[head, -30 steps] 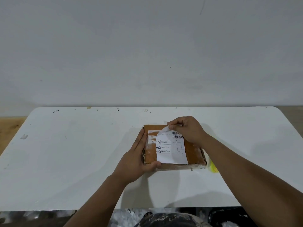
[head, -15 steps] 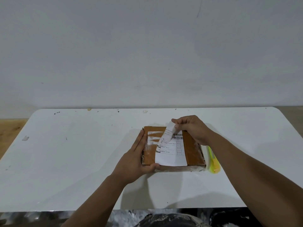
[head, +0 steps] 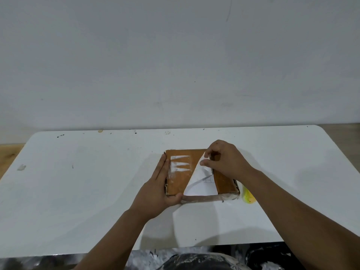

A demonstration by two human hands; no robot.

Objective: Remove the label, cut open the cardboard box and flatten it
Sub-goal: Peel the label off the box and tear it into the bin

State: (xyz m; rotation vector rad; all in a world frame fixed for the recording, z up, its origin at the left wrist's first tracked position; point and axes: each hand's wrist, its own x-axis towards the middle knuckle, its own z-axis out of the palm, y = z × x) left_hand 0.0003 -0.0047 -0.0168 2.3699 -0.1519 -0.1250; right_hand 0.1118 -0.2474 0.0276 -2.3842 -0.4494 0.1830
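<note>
- Label (head: 198, 185) corner is pinched between my right thumb and fingers (head: 206, 152); the white sheet is folded back on a diagonal, so its blank underside faces up and only a strip near the box's near edge looks stuck.
- Right hand (head: 227, 161) hovers over the far right part of the cardboard box (head: 176, 184), closed on that peeled corner. I judge the best pull is low and back toward me along the diagonal, close to the cardboard, not straight up, so the paper does not tear.
- Torn white shreds (head: 180, 164) sit on the box's upper left; that suggests the adhesive grips hard, so I would go slowly and re-pinch nearer the peel line if the sheet starts to split.
- Left hand (head: 157, 193) clamps the box's left side, fingers flat along the left edge and thumb hooked on the near corner. It should press down against the pull so the box does not lift or slide.
- Box lies flat on the white counter (head: 87, 182), near its middle, unopened as far as I can see.
- A yellow object (head: 247, 196) peeks out just beside the box's right near corner; likely the cutter, though mostly hidden by my forearm.
</note>
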